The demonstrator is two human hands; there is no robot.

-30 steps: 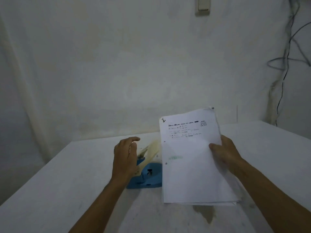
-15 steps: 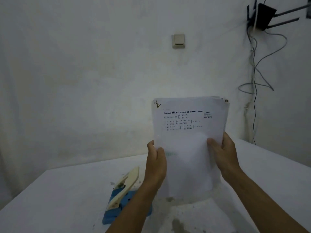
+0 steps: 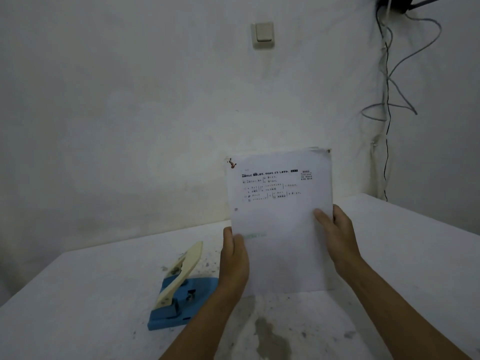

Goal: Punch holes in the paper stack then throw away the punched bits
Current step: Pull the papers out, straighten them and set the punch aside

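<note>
White printed sheets, a stapled paper stack point(image 3: 281, 229), stand upright in front of me above the white desk point(image 3: 78, 294), and I have them by both side edges. My left hand point(image 3: 233, 258) clasps the left edge low down, thumb on the printed face and the other fingers hidden behind the paper. My right hand point(image 3: 335, 237) clasps the right edge a little higher, thumb laid across the front, the rest of its fingers also behind the sheets. Both sets of fingers are closed on the stack. Its bottom edge sits just over the desk; I cannot tell whether it touches. On the front page I see lines of dark print in the upper half, a rusty staple point(image 3: 232, 163) in the top left corner, and one small round punched hole point(image 3: 235, 209) near the left edge, above my left thumb.

To the left of my left forearm the blue-based hole punch point(image 3: 179, 300) with its cream lever raised sits on the desk, near the stack but apart from it. Dark specks and a brownish stain point(image 3: 270, 336) mark the desk surface. On the wall behind, I see a cream light switch point(image 3: 263, 35) and loose dark cables point(image 3: 389, 87) hanging at the right
</note>
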